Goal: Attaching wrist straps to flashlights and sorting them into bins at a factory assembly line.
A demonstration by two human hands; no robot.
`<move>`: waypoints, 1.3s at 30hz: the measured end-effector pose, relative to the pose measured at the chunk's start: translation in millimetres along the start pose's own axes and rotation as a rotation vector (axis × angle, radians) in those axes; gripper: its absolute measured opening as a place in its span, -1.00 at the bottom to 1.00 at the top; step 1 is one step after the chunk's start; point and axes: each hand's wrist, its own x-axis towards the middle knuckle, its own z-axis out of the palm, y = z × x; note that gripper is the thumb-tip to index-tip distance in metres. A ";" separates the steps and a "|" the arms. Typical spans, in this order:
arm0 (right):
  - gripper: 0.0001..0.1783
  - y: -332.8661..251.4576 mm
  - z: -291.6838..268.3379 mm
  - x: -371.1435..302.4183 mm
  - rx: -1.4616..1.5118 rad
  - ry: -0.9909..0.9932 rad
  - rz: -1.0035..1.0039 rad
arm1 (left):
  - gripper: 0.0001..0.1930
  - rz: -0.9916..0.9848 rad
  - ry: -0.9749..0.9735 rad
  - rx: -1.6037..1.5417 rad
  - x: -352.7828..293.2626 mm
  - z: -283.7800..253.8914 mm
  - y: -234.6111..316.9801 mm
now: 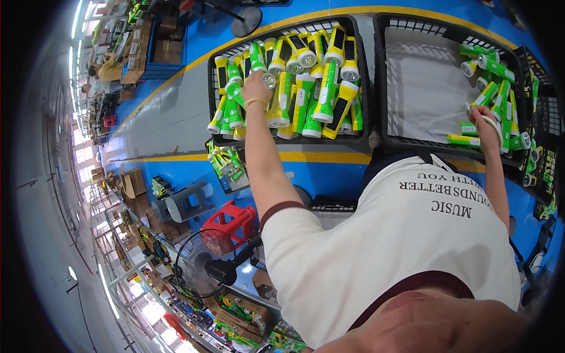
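Note:
My left hand [257,89] reaches into the left black crate [366,76] with its fingers closed round a green and white flashlight [256,57], whose clear lens shows beside the fingers. Around it lie many yellow flashlights [336,44] with dark panels and green ones [325,94], heaped across the crate. Over at the right black crate [382,88], my right hand [485,125] is at the near right part, its fingers pinched at a small white bit that I cannot make out. Green flashlights [497,67] are piled beside that hand, along the crate's right side.
White sheeting [421,82] lines the right crate. Another crate with flashlights [534,106] stands at the far right, and a small bin of green parts [226,162] sits on the floor at left. A red stool [232,226], a grey stool [191,200] and a fan [206,267] stand close by.

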 end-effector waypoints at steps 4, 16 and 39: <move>-0.81 26.2 -40.1 -11.6 0.049 0.082 -0.009 | -0.50 -0.069 -0.108 0.045 -8.6 2.7 20.9; -0.78 67.2 -107.6 -46.1 0.258 0.344 0.079 | -0.74 0.351 -0.140 0.183 -28.8 -59.0 150.2; -0.84 22.9 -127.4 -40.1 0.647 0.187 0.035 | -0.72 0.565 -0.780 -1.539 -128.5 51.9 536.0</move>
